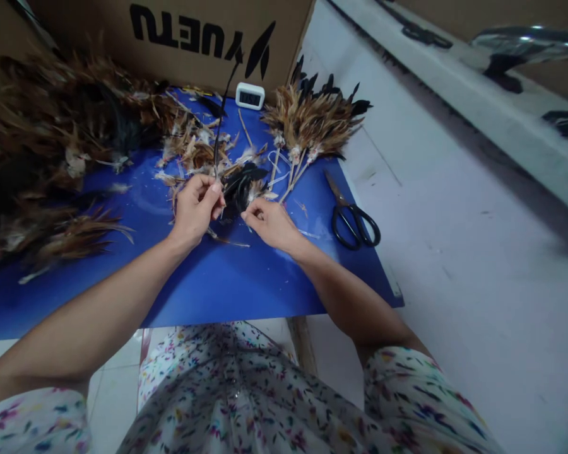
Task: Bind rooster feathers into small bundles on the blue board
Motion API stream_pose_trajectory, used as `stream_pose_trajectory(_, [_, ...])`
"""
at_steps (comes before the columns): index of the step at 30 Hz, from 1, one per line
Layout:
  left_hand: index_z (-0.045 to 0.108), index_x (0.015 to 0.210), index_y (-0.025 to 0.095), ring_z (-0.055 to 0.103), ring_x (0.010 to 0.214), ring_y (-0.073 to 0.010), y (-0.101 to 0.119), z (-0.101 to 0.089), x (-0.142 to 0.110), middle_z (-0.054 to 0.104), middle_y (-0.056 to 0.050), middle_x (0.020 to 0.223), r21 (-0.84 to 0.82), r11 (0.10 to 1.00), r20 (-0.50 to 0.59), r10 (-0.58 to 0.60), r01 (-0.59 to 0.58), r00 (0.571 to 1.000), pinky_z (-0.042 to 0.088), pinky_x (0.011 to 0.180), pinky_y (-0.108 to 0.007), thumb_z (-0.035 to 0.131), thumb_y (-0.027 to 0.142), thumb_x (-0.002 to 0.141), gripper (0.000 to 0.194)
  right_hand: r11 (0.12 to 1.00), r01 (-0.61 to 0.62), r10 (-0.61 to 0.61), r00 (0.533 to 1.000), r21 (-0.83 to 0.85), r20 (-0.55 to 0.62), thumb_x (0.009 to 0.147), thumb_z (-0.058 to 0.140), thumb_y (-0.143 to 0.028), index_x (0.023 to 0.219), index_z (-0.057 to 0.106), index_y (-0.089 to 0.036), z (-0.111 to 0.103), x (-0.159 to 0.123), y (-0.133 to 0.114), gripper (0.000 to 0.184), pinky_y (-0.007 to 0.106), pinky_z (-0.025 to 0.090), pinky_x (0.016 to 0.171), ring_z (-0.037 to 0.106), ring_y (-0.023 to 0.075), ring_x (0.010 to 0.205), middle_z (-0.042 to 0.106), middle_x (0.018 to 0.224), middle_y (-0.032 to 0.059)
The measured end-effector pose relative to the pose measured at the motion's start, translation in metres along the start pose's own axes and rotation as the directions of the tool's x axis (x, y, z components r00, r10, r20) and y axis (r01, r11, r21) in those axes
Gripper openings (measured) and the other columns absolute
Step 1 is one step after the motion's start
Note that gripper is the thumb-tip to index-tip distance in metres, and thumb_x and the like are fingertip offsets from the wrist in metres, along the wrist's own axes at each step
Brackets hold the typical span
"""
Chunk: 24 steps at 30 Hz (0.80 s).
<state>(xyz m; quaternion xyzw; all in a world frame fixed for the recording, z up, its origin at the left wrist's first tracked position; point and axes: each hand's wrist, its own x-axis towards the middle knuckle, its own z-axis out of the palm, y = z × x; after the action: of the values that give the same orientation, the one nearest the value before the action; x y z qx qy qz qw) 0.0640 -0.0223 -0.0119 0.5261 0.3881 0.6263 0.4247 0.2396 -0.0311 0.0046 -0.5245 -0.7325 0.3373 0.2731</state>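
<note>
My left hand (199,205) is closed in a pinch around the lower end of a long thin dark feather (220,120), which points up and away in front of the cardboard box. Just to the right, my right hand (271,222) has its thumb and fingers pressed together; whatever lies between them is too small to make out. A small bunch of black feathers (244,183) with pale fluff rests on the blue table between and beyond the hands. Loose brown feathers (196,151) are scattered behind my left hand.
Black-handled scissors (353,217) lie at the right table edge. Behind them are feather bundles on sticks (315,120). A white digital clock (250,96) stands before a cardboard box (189,38). Large feather heaps (76,120) cover the left of the blue table (246,284). A wall borders the right.
</note>
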Motion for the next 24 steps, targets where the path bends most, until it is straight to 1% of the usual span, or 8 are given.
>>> stream_pose_trajectory(3, [0.053, 0.081, 0.021, 0.043, 0.039, -0.0063, 0.006, 0.003, -0.005, 0.055, 0.004, 0.059, -0.028, 0.999, 0.029, -0.035, 0.036, 0.999, 0.029, 0.036, -0.020, 0.075, 0.056, 0.078, 0.041, 0.972, 0.011, -0.003, 0.999, 0.236, -0.034, 0.083, 0.061, -0.025, 0.072, 0.053, -0.020, 0.001, 0.002, 0.002, 0.015, 0.023, 0.041, 0.056, 0.054, 0.0089, 0.053, 0.059, 0.061, -0.0041])
stream_pose_trajectory(6, [0.053, 0.080, 0.020, 0.045, 0.039, -0.0053, 0.014, 0.007, -0.012, 0.058, 0.004, 0.061, -0.041, 0.992, 0.090, -0.119, 0.123, 0.989, 0.028, 0.034, -0.018, 0.077, 0.055, 0.076, 0.043, 0.909, 0.016, 0.001, 0.999, 0.416, -0.041, 0.077, 0.068, -0.025, 0.073, 0.054, -0.019, -0.001, 0.002, -0.001, 0.015, 0.023, 0.043, 0.055, 0.055, 0.0080, 0.052, 0.060, 0.062, -0.0047])
stream_pose_trajectory(8, [0.053, 0.080, 0.019, 0.047, 0.039, -0.0053, 0.019, 0.010, -0.016, 0.059, 0.004, 0.064, -0.047, 0.980, 0.127, -0.188, 0.195, 0.974, 0.027, 0.032, -0.016, 0.079, 0.055, 0.073, 0.044, 0.861, 0.019, 0.007, 0.999, 0.509, -0.048, 0.072, 0.074, -0.028, 0.081, 0.055, -0.019, -0.004, 0.001, -0.004, 0.022, 0.022, 0.044, 0.055, 0.055, 0.0077, 0.054, 0.061, 0.063, -0.0059])
stream_pose_trajectory(10, [0.054, 0.081, 0.019, 0.050, 0.039, -0.0055, 0.022, 0.013, -0.021, 0.061, 0.003, 0.067, -0.045, 0.965, 0.148, -0.251, 0.260, 0.957, 0.028, 0.030, -0.016, 0.080, 0.055, 0.071, 0.046, 0.816, 0.023, 0.024, 0.997, 0.577, -0.073, 0.068, 0.079, -0.032, 0.092, 0.055, -0.020, -0.006, 0.001, -0.006, 0.036, 0.022, 0.045, 0.055, 0.055, 0.0075, 0.055, 0.062, 0.065, -0.0072])
stream_pose_trajectory(13, [0.054, 0.083, 0.018, 0.056, 0.041, -0.0071, 0.026, 0.016, -0.026, 0.067, 0.000, 0.076, -0.027, 0.935, 0.187, -0.343, 0.354, 0.921, 0.035, 0.031, -0.017, 0.079, 0.054, 0.072, 0.046, 0.785, 0.033, 0.053, 0.991, 0.619, -0.120, 0.064, 0.082, -0.038, 0.099, 0.053, -0.021, -0.008, 0.002, -0.008, 0.048, 0.022, 0.045, 0.055, 0.056, 0.0075, 0.057, 0.061, 0.068, -0.0078])
stream_pose_trajectory(16, [0.052, 0.085, 0.018, 0.061, 0.043, -0.0099, 0.028, 0.018, -0.030, 0.072, -0.003, 0.083, -0.023, 0.896, 0.249, -0.425, 0.444, 0.870, 0.043, 0.034, -0.019, 0.078, 0.054, 0.072, 0.046, 0.776, 0.019, 0.084, 0.988, 0.631, -0.133, 0.062, 0.083, -0.042, 0.095, 0.052, -0.022, -0.007, 0.001, -0.009, 0.049, 0.021, 0.044, 0.051, 0.056, 0.0073, 0.055, 0.060, 0.070, -0.0076])
stream_pose_trajectory(19, [0.050, 0.085, 0.018, 0.062, 0.044, -0.0115, 0.029, 0.019, -0.032, 0.074, -0.005, 0.081, -0.036, 0.859, 0.293, -0.479, 0.511, 0.827, 0.046, 0.036, -0.020, 0.079, 0.054, 0.072, 0.048, 0.775, 0.023, 0.095, 0.984, 0.632, -0.152, 0.062, 0.083, -0.041, 0.094, 0.052, -0.022, -0.004, 0.001, -0.009, 0.048, 0.021, 0.044, 0.049, 0.055, 0.0068, 0.054, 0.060, 0.070, -0.0076])
stream_pose_trajectory(24, [0.050, 0.084, 0.017, 0.062, 0.045, -0.0113, 0.028, 0.018, -0.031, 0.073, -0.003, 0.072, -0.083, 0.839, 0.257, -0.503, 0.537, 0.825, 0.048, 0.040, -0.020, 0.081, 0.049, 0.071, 0.047, 0.767, 0.059, 0.088, 0.977, 0.639, -0.196, 0.062, 0.083, -0.037, 0.094, 0.053, -0.022, -0.003, 0.000, -0.010, 0.046, 0.019, 0.045, 0.047, 0.053, 0.0063, 0.054, 0.057, 0.068, -0.0088])
